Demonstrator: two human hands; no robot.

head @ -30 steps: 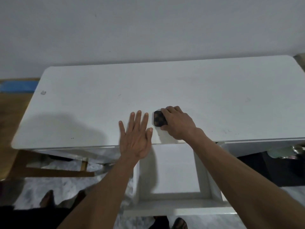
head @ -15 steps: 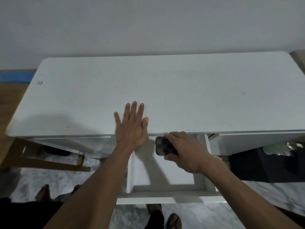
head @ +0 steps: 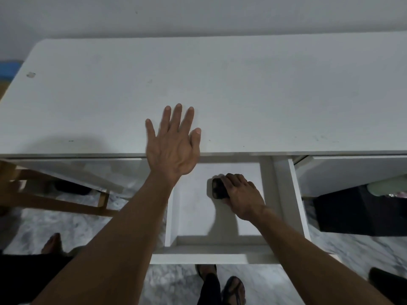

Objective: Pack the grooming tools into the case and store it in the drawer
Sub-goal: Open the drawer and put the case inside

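Single head view, looking steeply down, close over table (head: 264,89) front edge.

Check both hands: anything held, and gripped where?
The right hand holds the small dark case by its right end, fingers over the top, down inside the open drawer. The left hand holds nothing; it lies flat on the desk top.

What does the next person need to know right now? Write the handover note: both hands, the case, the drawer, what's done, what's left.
Left hand: open, flat on the front edge of the white table, holding nothing.
Right hand: inside the open drawer, closed on the dark case.
Done: the case is shut and down in the drawer; no loose tools are in view.
Left: let go of the case, pull the right hand out, push the drawer shut.
Whether the case already rests on the drawer floor cannot be told.
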